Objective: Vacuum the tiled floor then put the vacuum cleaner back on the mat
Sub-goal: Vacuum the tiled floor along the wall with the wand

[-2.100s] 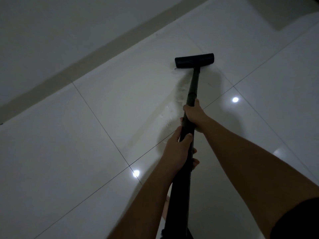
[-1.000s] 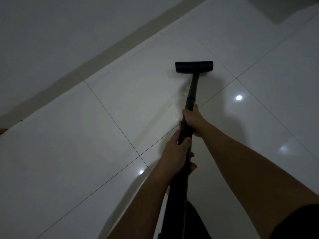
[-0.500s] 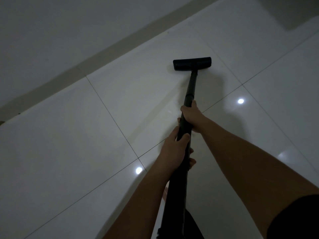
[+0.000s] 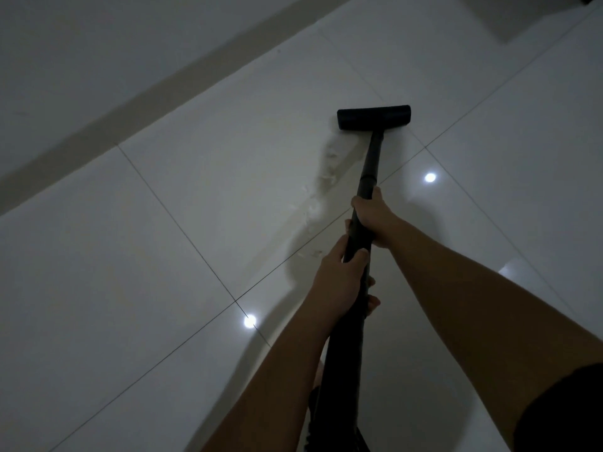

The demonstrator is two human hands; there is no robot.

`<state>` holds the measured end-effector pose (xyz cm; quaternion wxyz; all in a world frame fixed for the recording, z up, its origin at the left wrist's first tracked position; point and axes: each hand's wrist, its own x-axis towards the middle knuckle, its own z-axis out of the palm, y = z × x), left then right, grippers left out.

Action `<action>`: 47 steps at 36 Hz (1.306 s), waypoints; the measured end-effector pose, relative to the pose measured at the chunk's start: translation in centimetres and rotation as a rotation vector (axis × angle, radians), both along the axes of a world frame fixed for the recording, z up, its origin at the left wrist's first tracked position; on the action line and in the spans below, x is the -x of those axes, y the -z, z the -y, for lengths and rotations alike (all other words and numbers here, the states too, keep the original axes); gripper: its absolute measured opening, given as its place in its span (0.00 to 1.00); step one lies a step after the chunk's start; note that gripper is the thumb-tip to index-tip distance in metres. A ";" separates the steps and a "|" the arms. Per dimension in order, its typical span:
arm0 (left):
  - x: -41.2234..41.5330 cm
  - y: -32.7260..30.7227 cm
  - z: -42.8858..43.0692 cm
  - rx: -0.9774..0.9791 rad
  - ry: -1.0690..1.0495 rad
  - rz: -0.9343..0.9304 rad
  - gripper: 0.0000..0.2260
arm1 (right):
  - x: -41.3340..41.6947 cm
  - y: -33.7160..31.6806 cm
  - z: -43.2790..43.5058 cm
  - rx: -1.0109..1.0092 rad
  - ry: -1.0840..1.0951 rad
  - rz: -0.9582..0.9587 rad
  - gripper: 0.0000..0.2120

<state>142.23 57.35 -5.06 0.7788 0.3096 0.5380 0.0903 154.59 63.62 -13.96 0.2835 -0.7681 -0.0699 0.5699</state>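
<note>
Both hands curl tight round the vacuum cleaner (image 4: 368, 164) tube, my right hand (image 4: 375, 220) nearer the nozzle (image 4: 373, 117), my left hand (image 4: 339, 282) just behind it. That nozzle sits on the tiled floor (image 4: 163, 256), with pale dusty marks (image 4: 326, 172) just left of the tube.

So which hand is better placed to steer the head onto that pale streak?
Probably right: the right hand grips the wand nearest the floor head; the left hand grips farther back.

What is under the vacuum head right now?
The vacuum head rests on a glossy white floor tile. Pale smudges show on the tile beside the wand, nearer than the head. Anything directly beneath the head is covered.
</note>
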 end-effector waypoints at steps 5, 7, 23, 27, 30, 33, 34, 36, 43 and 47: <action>0.0 -0.4 1.3 0.022 0.017 0.000 0.18 | -0.1 -0.1 1.7 -0.006 0.021 0.003 0.30; 0.2 -0.7 2.0 0.013 0.026 -0.006 0.19 | -0.1 -0.3 2.4 -0.006 0.027 -0.008 0.29; 3.1 -2.8 9.1 -0.005 0.080 -0.014 0.20 | 2.6 -1.4 10.5 -0.009 0.099 -0.050 0.28; 4.6 -3.3 10.4 -0.007 0.095 -0.032 0.20 | 4.2 -1.7 12.2 -0.010 0.116 -0.066 0.28; 6.1 -3.6 11.3 -0.014 0.093 -0.052 0.19 | 5.8 -1.7 13.0 -0.006 0.125 -0.085 0.28; 7.8 -3.7 11.8 -0.021 0.074 -0.070 0.19 | 7.8 -1.8 13.4 -0.013 0.121 -0.098 0.27; 8.4 -3.8 11.9 -0.030 0.069 -0.079 0.19 | 8.5 -1.8 13.4 -0.017 0.117 -0.102 0.27; 9.6 -4.0 11.9 -0.053 0.056 -0.099 0.20 | 9.9 -1.6 13.3 -0.021 0.109 -0.108 0.27; 13.0 -4.3 10.9 -0.048 -0.030 -0.108 0.20 | 14.0 -1.9 11.0 -0.037 0.007 -0.123 0.27; 14.1 -4.4 9.7 -0.011 -0.095 -0.112 0.20 | 15.7 -1.9 8.9 -0.037 -0.057 -0.141 0.28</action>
